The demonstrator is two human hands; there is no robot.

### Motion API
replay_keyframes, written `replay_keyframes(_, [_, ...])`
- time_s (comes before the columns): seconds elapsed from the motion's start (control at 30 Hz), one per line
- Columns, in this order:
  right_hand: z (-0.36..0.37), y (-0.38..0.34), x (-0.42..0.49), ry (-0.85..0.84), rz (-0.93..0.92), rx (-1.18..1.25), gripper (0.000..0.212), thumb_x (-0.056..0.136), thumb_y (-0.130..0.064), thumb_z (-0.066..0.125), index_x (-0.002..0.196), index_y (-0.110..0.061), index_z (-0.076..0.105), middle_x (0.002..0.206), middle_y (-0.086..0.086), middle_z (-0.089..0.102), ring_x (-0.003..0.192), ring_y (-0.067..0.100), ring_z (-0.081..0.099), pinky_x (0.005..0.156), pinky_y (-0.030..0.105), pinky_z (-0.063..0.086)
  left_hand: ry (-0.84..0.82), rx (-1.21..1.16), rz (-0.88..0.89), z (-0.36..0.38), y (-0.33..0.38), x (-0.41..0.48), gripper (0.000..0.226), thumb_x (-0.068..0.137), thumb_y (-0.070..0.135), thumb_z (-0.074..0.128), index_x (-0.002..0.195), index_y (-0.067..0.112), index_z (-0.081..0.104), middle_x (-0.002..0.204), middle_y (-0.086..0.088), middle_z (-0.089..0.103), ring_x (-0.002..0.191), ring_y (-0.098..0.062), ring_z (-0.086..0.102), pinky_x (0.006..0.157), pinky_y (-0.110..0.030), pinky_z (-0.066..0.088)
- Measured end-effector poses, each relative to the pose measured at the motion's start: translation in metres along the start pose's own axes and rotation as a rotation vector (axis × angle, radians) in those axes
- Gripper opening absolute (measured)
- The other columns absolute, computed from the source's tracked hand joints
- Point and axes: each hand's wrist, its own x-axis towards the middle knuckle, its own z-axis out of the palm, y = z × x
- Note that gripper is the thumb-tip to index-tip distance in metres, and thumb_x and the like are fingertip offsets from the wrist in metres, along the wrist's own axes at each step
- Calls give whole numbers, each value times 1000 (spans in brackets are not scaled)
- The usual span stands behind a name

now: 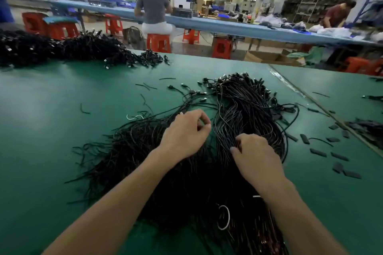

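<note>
A big heap of thin black cables (pixel 244 109) with small connectors at their far ends lies across the green table (pixel 51 130) in front of me. My left hand (pixel 186 132) hovers over the gap between two bundles, its fingers curled and fingertips pinched together; whether it pinches a cable is unclear. My right hand (pixel 255 155) rests on the right bundle, its fingers curled into the strands and gripping a few cables. A looser spread of cable ends (pixel 124 147) fans out to the left under my left forearm.
A second large pile of black cables (pixel 62 49) sits at the far left. Small black caps (pixel 339 156) and cut pieces lie scattered at the right. A white tie loop (pixel 224 217) lies near me. Two people work at a long blue bench (pixel 228 25) beyond red stools.
</note>
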Motion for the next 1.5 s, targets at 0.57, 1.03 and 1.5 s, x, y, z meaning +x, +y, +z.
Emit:
replay_keyframes(0.57, [19,-15,39,9,38,442,19,101,-25,51,82,-25,57,78,-6,64,70,7,58,58,18,42,-15,87,77,19,-22,-5,26,88,35,68,101,42,47,84,18,53,82,-11,55,73,-33,49])
replay_keyframes(1.03, [-26,-88,2,-196,-647,906,30,86,-38,69,62,-29,56,58,-21,52,57,-4,52,61,11,36,122,-156,201,-4,-43,20,24,102,31,52,117,26,71,111,7,65,105,-9,61,91,-31,50])
replay_keyframes(1.5, [-6,22,50,180,39,250,33,97,-37,58,69,-20,52,60,-4,56,50,8,50,49,25,44,739,17,367,-66,-14,9,35,94,36,62,68,26,40,58,18,37,50,0,37,51,-10,28])
